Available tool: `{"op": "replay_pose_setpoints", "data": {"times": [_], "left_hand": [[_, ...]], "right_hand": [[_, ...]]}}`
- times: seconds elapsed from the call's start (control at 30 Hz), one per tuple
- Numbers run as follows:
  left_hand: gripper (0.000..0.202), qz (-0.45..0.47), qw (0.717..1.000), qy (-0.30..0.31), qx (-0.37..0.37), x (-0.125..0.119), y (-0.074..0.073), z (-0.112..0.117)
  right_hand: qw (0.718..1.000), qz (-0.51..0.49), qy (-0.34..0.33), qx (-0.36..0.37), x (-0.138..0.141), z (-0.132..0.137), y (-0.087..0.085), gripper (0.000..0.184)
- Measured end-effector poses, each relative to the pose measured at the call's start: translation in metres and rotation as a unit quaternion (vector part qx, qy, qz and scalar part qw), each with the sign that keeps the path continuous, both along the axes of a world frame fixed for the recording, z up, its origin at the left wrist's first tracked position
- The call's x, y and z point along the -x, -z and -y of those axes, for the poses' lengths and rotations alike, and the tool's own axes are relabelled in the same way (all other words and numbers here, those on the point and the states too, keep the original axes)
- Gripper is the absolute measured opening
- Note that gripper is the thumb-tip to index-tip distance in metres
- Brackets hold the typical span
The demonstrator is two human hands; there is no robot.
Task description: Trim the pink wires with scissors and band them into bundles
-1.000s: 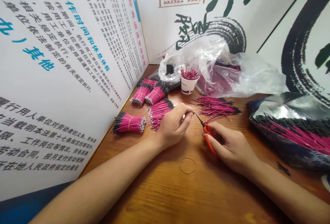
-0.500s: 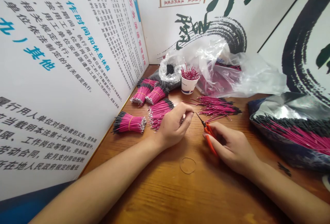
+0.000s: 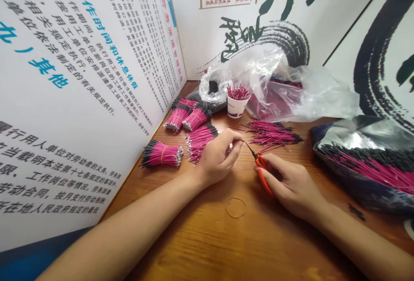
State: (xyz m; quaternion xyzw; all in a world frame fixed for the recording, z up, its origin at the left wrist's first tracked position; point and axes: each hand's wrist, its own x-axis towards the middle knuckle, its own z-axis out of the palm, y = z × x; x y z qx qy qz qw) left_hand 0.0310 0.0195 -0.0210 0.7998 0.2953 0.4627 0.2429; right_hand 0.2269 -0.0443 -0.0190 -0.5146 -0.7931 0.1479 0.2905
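While left hand (image 3: 216, 158) pinches pink wire (image 3: 249, 147) and right hand (image 3: 289, 184) grips orange snips (image 3: 263, 177), we note banded bundles (image 3: 161, 154) done; loose pile (image 3: 274, 133), full bag (image 3: 365, 164) left.

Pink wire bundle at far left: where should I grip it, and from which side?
Probably pinch the pink wire bundle at its middle, by the yellow rubber band, from above. It lies on its side on the wooden table; the band packs the wires tight there, while the ends fan out.
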Motion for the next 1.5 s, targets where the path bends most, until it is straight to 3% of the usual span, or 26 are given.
{"op": "replay_pose_setpoints", "data": {"times": [1.5], "left_hand": [[0.008, 0.000, 1.000, -0.016, -0.004, -0.0008, -0.0012, 0.0010]], "right_hand": [[1.000, -0.004, 0.011, 0.009, -0.0002, 0.0026, -0.0013, 0.020]]}}
